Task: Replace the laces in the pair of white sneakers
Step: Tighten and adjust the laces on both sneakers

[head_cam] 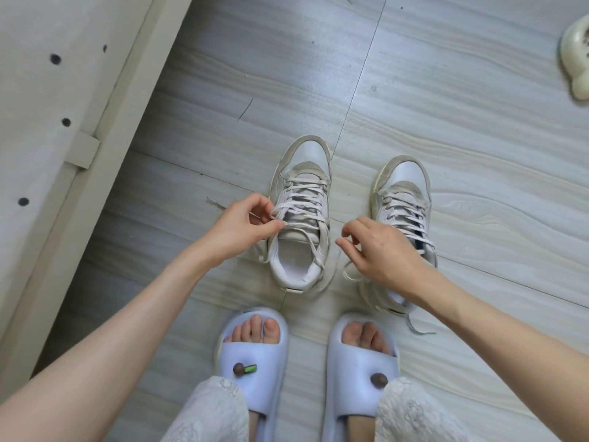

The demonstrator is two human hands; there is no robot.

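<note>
Two worn white sneakers stand side by side on the floor, toes pointing away from me. The left sneaker (301, 215) is laced, with its lace ends loose around the opening. My left hand (242, 226) pinches a strand of that white lace (301, 202) at the shoe's left top eyelets; one lace tip trails off to the left. My right hand (379, 247) hovers between the shoes, partly over the right sneaker (403, 199), fingers loosely curled. Whether it holds a lace I cannot tell. The right sneaker's lace end (417, 327) lies loose on the floor.
My feet in pale blue slides (255, 362) are just in front of the sneakers. A light wooden furniture panel (47, 106) runs along the left. A cream slipper (577, 55) lies at the far right on the grey tiled floor (446, 106).
</note>
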